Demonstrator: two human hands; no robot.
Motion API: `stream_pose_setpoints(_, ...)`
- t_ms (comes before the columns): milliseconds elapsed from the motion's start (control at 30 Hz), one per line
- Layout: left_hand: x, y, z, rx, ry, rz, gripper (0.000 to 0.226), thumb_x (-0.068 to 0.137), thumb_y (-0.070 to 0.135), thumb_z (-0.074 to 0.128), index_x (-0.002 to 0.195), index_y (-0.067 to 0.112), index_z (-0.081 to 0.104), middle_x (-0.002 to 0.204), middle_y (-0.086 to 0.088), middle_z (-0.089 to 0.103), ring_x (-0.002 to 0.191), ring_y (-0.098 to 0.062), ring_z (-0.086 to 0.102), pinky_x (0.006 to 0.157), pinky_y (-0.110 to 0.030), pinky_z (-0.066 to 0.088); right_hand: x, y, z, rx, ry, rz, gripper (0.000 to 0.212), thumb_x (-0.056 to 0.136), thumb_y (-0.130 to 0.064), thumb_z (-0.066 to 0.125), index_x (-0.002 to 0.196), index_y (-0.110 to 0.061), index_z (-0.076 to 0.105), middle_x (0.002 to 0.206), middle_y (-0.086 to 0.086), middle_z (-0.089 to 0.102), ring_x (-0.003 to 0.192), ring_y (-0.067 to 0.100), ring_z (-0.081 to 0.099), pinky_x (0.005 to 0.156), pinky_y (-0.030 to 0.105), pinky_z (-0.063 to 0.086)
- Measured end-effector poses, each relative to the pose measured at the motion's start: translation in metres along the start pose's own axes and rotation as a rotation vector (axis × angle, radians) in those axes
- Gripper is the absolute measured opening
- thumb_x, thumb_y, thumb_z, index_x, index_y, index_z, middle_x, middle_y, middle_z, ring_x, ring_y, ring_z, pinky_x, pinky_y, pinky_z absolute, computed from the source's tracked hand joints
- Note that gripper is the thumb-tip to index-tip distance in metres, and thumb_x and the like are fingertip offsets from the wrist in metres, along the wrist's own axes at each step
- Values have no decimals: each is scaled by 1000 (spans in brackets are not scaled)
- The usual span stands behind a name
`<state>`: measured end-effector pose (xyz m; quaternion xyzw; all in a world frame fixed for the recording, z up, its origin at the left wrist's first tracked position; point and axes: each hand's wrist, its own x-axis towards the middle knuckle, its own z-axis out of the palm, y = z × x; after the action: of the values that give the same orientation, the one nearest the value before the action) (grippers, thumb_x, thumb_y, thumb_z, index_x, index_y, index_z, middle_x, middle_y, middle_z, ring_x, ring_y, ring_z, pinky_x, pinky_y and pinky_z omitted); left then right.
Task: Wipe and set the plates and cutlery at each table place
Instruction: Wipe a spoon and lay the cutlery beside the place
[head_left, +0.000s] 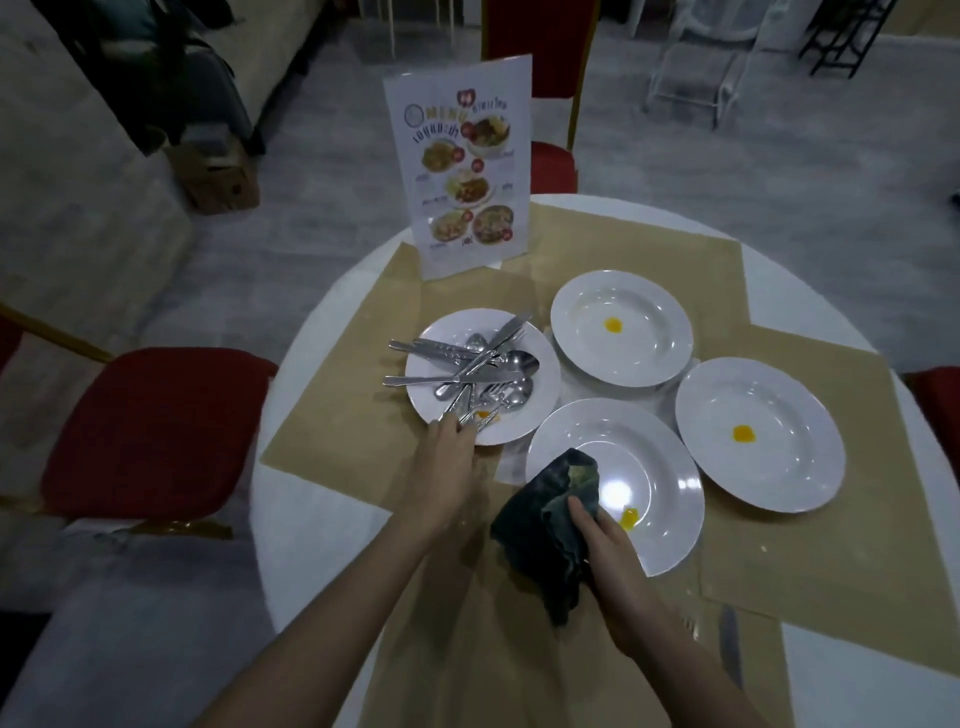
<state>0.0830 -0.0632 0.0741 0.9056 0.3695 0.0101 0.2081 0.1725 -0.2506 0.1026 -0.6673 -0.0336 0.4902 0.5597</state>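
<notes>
The left hand (448, 457) reaches forward, fingers pinching cutlery (467, 371) handles at the near rim of the left plate (540, 410). The right hand (605, 545) grips a dark cloth (545, 509) over the nearest plate (670, 499) (yellow smear beside it) on the desk (311, 519).

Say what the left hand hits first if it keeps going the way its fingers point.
The left hand points up-left at the cutlery pile. Its fingertips already look to be at the nearest handles over the plate rim, so those come first; contact is unclear.
</notes>
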Motion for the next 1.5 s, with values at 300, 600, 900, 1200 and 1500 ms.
stream_pose_setpoints(300,35,-2,-9,518,-86,208,23,66,6,71,86,18,68,86,-1,62,79,-18,63,62,-28,48,7,5,20,117,102,44,30,97,-37,53,120,-21,65,107,-3,74,101,16,70,85,32,55)
stream_pose_setpoints(600,30,-4,-4,-119,-3,-51,6,91,10,44,94,9,50,95,-12,61,86,-34,59,65,-37,42,6,-2,18,178,165,46,28,97,-36,52,115,-21,66,107,-1,74,100,18,69,80,29,55)
stream_pose_setpoints(900,-8,-7,1,-558,28,-215,5,93,16,54,97,14,52,84,-2,63,79,-24,61,69,-37,46,-4,-1,2,194,157,35,40,96,-42,52,129,-19,59,116,2,70,110,22,64,85,33,54)
stream_pose_setpoints(1200,-92,69,-10,-1135,-209,-459,10,97,23,53,94,14,52,52,5,37,37,-6,32,40,-19,23,-28,1,-26,267,103,-18,37,99,-40,49,128,-20,59,114,1,71,107,20,65,84,32,55)
stream_pose_setpoints(1500,-176,163,20,-1281,-381,-519,20,102,20,38,93,8,50,48,2,26,37,-11,17,37,-17,21,-66,20,-90,256,165,-29,32,100,-42,45,123,-24,59,109,-6,68,99,11,64,78,26,53)
